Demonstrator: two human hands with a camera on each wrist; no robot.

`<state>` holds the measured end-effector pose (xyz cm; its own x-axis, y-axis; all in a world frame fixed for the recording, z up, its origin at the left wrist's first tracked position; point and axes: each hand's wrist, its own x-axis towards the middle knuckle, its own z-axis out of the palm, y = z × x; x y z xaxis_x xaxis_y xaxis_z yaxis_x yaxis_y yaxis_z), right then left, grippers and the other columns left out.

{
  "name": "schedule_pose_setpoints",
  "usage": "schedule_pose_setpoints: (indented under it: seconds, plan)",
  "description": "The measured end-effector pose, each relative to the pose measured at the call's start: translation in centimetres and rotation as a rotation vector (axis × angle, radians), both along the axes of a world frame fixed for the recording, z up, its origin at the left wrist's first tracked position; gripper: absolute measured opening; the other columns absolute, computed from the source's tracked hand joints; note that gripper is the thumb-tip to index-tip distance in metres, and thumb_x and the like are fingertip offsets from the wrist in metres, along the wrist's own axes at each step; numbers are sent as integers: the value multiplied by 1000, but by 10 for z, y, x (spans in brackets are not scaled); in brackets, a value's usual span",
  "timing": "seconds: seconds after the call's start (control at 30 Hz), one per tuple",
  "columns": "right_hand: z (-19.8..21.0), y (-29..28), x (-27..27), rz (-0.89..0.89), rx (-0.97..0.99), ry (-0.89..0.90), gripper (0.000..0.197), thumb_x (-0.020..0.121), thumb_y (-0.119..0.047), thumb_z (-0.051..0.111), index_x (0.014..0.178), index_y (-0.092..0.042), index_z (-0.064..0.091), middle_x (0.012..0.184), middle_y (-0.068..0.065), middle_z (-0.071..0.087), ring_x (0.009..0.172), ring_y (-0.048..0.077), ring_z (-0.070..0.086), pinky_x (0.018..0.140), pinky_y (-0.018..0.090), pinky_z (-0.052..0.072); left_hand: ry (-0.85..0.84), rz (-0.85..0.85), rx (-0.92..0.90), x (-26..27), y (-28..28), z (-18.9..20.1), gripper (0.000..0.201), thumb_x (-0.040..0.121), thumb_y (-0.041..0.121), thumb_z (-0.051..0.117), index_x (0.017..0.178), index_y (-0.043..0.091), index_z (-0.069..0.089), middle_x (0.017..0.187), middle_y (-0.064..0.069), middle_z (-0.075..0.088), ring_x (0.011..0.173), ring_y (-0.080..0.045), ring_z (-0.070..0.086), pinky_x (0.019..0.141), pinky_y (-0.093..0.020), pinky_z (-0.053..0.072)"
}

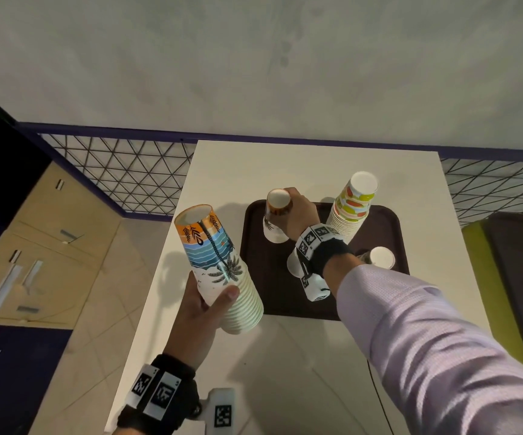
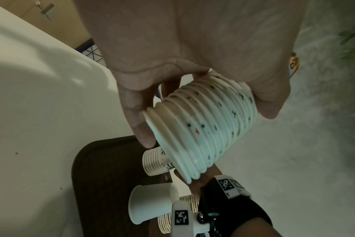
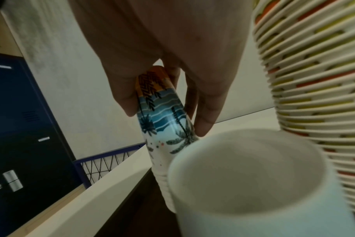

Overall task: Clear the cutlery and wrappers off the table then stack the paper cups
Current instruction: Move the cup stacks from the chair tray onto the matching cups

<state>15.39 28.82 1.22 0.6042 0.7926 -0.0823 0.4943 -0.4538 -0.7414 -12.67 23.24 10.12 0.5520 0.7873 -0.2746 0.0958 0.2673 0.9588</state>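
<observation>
The left hand [image 1: 202, 312] was found wrapped round the lower part of a tall stack of palm-print cups [image 1: 219, 271], thumb across the front and fingers behind; the stack was held upside down, tilted and clear of the desk [image 1: 313, 164], near its left edge. It was judged to be held there so that further cups could be joined to it. The right hand [image 1: 298, 218] was closed round a shorter palm-print stack [image 1: 274, 215], also inverted, over the far left part of the brown tray [image 1: 254, 265]; whether that stack touched the tray could not be told. A fruit-print stack [image 1: 353, 205] stood inverted at the tray's far right, with a plain white cup [image 1: 381, 257] nearer the right edge. No cutlery or wrappers were seen. The desk was white and stood against a grey wall [image 1: 254, 58] with a purple mesh rail [image 1: 122, 171]; wooden cabinets [image 1: 49, 240] were seen beyond the left edge.
</observation>
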Motion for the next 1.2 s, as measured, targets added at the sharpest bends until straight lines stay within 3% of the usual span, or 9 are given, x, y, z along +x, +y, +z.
schedule_pose_setpoints:
  seconds: [0.17,0.27,0.37,0.47,0.6,0.7,0.83,1.07,1.2]
  plan:
    - [12,-7,-7,19,-31,59,84,77,-34,85,147,-19,40,134,9,61,125,32,59,105,45,49,8,-7,-11,1,-2,3,66,64,62,83,124,57,56,132,11,66,123,-14,64,106,-58,47]
    - [31,-20,-16,13,30,46,95,79,-30,84,155,-18,28,147,12,49,135,33,48,112,51,43,0,-1,3,4,0,7,65,69,50,78,128,50,53,131,13,67,121,-11,64,106,-55,48]
    - [62,-43,-35,-16,180,30,76,85,-34,76,149,-22,38,146,6,47,133,27,48,110,47,45,3,2,20,8,2,12,75,68,51,77,136,43,47,132,14,66,121,-9,64,106,-53,48]
    - [93,-77,-61,69,318,136,53,88,-48,62,135,-26,53,130,-2,58,115,13,59,99,41,53,10,33,28,10,4,14,76,67,53,80,134,50,45,131,19,64,121,-8,63,105,-55,49]
    - [125,-118,-94,315,347,526,31,105,-33,52,134,-24,52,122,0,66,109,-5,62,93,22,50,6,18,39,16,2,18,82,70,49,77,139,40,33,128,18,66,119,-9,65,101,-55,52]
    - [117,-130,-104,425,298,620,46,106,-47,43,149,-32,40,141,-8,59,134,8,53,112,45,43,6,-48,42,20,0,23,83,71,53,79,138,40,33,133,13,65,124,-12,63,100,-50,54]
    - [111,-138,-104,419,334,642,53,107,-41,43,156,-33,28,150,-9,52,140,12,48,117,50,38,17,-93,49,22,-1,26,94,67,75,75,143,38,34,135,12,64,124,-13,63,100,-48,54]
    - [116,-148,-99,375,281,778,51,104,-24,55,151,-25,35,142,-3,60,129,14,59,102,49,54,56,-187,85,20,-5,27,57,82,82,46,134,60,45,139,23,58,131,-4,55,111,-51,45]
    - [118,-147,-97,358,230,926,58,93,-27,69,145,-31,45,136,-1,65,126,23,62,93,62,55,50,-198,89,18,-5,31,57,87,77,44,141,57,43,146,19,54,138,-8,49,117,-53,37]
